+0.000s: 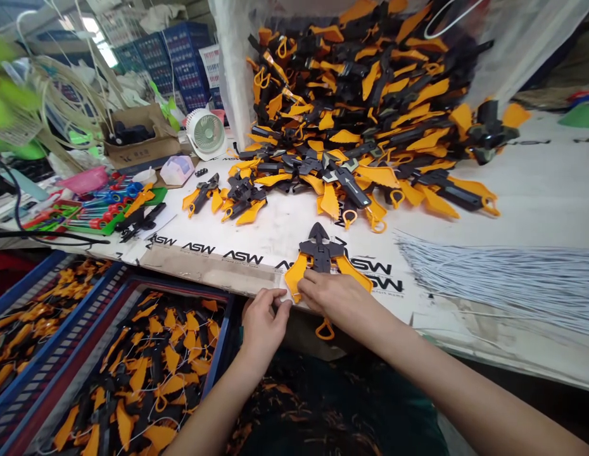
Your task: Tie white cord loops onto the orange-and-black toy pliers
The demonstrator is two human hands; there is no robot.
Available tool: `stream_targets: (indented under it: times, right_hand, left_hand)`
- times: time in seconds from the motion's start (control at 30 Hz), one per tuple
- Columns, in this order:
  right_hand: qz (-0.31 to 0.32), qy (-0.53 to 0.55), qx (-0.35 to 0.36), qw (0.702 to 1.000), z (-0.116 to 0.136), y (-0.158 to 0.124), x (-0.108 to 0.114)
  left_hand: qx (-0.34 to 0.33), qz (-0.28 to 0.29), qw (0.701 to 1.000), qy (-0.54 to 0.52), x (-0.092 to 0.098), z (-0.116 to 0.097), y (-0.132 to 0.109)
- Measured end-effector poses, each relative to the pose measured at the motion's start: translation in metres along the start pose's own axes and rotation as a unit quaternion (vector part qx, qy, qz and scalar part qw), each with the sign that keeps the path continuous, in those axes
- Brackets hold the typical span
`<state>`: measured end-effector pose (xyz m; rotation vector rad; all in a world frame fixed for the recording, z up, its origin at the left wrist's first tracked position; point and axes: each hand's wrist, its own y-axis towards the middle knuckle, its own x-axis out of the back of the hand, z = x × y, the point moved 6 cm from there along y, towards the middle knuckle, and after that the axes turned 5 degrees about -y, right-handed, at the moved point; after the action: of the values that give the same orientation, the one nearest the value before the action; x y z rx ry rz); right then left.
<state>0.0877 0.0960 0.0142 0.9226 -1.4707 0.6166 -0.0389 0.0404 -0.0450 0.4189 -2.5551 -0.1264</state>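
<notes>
A black and orange winged plastic toy (318, 248) lies at the table's front edge, its black pointed head facing away and an orange ring hanging over the edge. My right hand (335, 296) rests on its lower body with the fingers bent and pressed together around it. Just left of the toy, my left hand (266, 316) is at the table edge, thumb and forefinger nearly pinched; whether something small is between them is hidden. A large heap of similar toys (351, 126) fills the back of the table.
Thin white strings (503, 272) lie in a bundle at the right. Blue crates (218, 354) of toys stand below left. A small fan (205, 133), a cardboard box (142, 149) and colourful parts (104, 206) occupy the back left.
</notes>
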Motion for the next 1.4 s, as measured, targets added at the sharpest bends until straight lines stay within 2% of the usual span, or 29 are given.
stream_targets:
  times: [0.2, 0.5, 0.63, 0.73, 0.8, 0.83, 0.9, 1.0, 1.07, 1.13, 1.2, 1.23, 1.3, 1.4]
  right_hand:
    - [0.022, 0.003, -0.026, 0.999, 0.004, 0.001, -0.005]
    - [-0.046, 0.049, -0.069, 0.995, 0.007, -0.009, -0.012]
    - [-0.074, 0.044, -0.078, 0.993, 0.004, -0.012, -0.008]
    - [-0.068, 0.027, -0.057, 0.996, 0.004, -0.013, -0.009]
    - [-0.065, 0.032, -0.052, 0.996, 0.003, -0.014, -0.009]
    - [-0.063, 0.037, -0.053, 0.996, 0.002, -0.015, -0.009]
    - [-0.061, 0.047, -0.054, 0.996, 0.001, -0.015, -0.009]
    - [-0.059, 0.059, -0.054, 0.995, -0.002, -0.015, -0.007]
    - [-0.065, 0.074, -0.058, 0.993, -0.003, -0.016, -0.005]
    - [-0.084, 0.118, -0.060, 0.988, -0.001, -0.016, 0.000]
    - [-0.115, 0.223, -0.040, 0.967, 0.008, -0.016, 0.007]
    - [-0.129, 0.296, -0.026, 0.946, 0.014, -0.016, 0.010]
    - [-0.154, 0.445, -0.022, 0.882, 0.026, -0.017, 0.013]
    - [-0.148, 0.608, -0.100, 0.773, 0.038, -0.019, 0.003]
  left_hand:
    - [-0.019, 0.016, 0.999, 0.045, 0.001, -0.006, 0.003]
    - [-0.044, 0.067, 0.982, 0.169, 0.000, -0.021, 0.013]
    - [-0.078, 0.101, 0.980, 0.152, -0.006, -0.027, 0.017]
    - [-0.070, 0.108, 0.990, 0.052, 0.005, -0.026, 0.017]
    - [0.002, 0.114, 0.991, -0.074, 0.023, -0.017, 0.016]
    - [0.054, 0.113, 0.981, -0.148, 0.034, -0.011, 0.015]
    - [0.147, 0.091, 0.941, -0.291, 0.058, -0.001, 0.011]
    - [0.193, 0.053, 0.885, -0.421, 0.084, 0.001, 0.004]
    - [0.212, 0.072, 0.872, -0.436, 0.083, -0.002, -0.004]
    - [0.233, 0.109, 0.866, -0.428, 0.071, -0.007, -0.012]
    - [0.239, 0.139, 0.860, -0.429, 0.055, -0.013, -0.018]
    - [0.239, 0.148, 0.856, -0.435, 0.048, -0.017, -0.019]
    - [0.234, 0.150, 0.845, -0.456, 0.037, -0.024, -0.020]
    - [0.228, 0.119, 0.827, -0.499, 0.032, -0.031, -0.016]
